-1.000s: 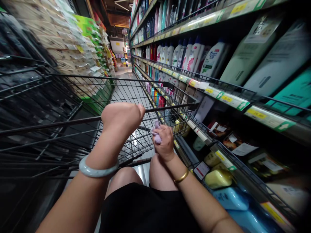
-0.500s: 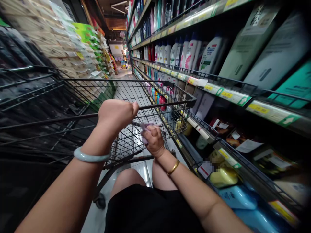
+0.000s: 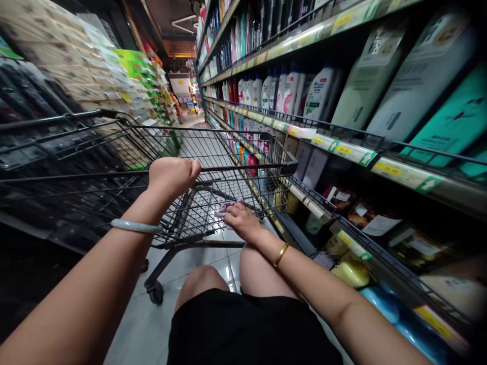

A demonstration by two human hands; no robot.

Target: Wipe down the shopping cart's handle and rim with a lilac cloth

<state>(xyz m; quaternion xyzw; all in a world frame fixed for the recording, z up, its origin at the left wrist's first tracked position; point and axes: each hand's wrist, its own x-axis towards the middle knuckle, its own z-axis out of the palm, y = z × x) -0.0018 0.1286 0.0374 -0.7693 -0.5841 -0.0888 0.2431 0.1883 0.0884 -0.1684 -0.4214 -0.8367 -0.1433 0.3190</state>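
A black wire shopping cart [image 3: 228,169] stands side-on in front of my knees. My left hand [image 3: 172,175] is closed around its upper side rail, a pale bangle on that wrist. Lower and to the right, my right hand [image 3: 242,219] is closed on a light purple cloth [image 3: 225,208], which lies against the wire side of the basket. Part of the cloth is hidden by the fingers. A gold bracelet sits on my right wrist.
Shelves of shampoo bottles [image 3: 292,91] with price-tag rails [image 3: 344,149] run along the right. Stacked packs [image 3: 76,66] rise at the left. A cart wheel [image 3: 155,293] rests on the tiled floor [image 3: 133,334].
The cart has turned and shifted slightly left, with my left hand on its rail. My right hand has moved a little lower along the basket side with the cloth.
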